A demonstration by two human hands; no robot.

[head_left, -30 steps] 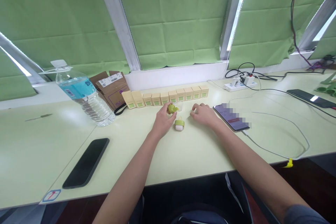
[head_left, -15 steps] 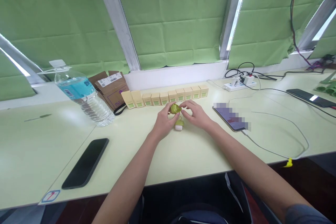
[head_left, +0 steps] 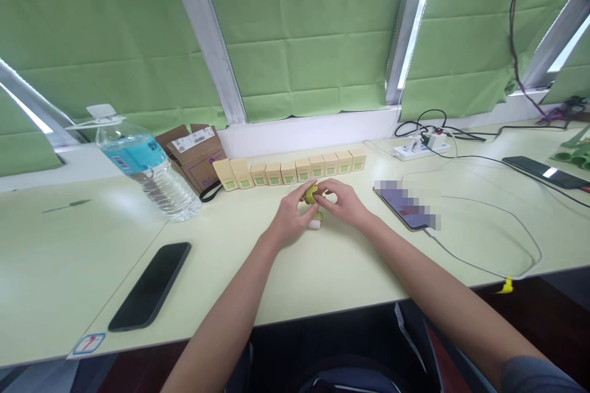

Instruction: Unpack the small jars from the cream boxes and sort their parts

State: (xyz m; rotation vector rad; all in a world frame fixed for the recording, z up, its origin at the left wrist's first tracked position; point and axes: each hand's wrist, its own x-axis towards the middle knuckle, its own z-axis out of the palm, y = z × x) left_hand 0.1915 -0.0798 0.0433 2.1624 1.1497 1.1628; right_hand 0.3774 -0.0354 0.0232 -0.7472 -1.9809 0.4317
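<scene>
A small olive-green hollow cover [head_left: 311, 194] is held just above the table, between the fingers of both hands. My left hand [head_left: 292, 214] is closed around its left side, with the thumb at its lower edge. The fingertips of my right hand [head_left: 340, 201] pinch its right rim. Its exact kind is too small to make out. Right under the hands, a small green-and-white piece [head_left: 315, 222] lies on the table, its upper part partly covered by the left thumb. Behind the hands stands a row of several small cream boxes [head_left: 302, 169] with green squares on their fronts.
At the left are a large water bottle [head_left: 147, 166], an open cardboard box [head_left: 196, 159] and a black phone [head_left: 151, 286]. To the right, a charging phone [head_left: 404, 206] lies near a power strip [head_left: 421, 146] with cables. Another dark phone [head_left: 544, 172] lies farther right.
The green cover has turned and shifted slightly right between my fingers. My left hand has moved a little right, hiding the top of the green-and-white piece.
</scene>
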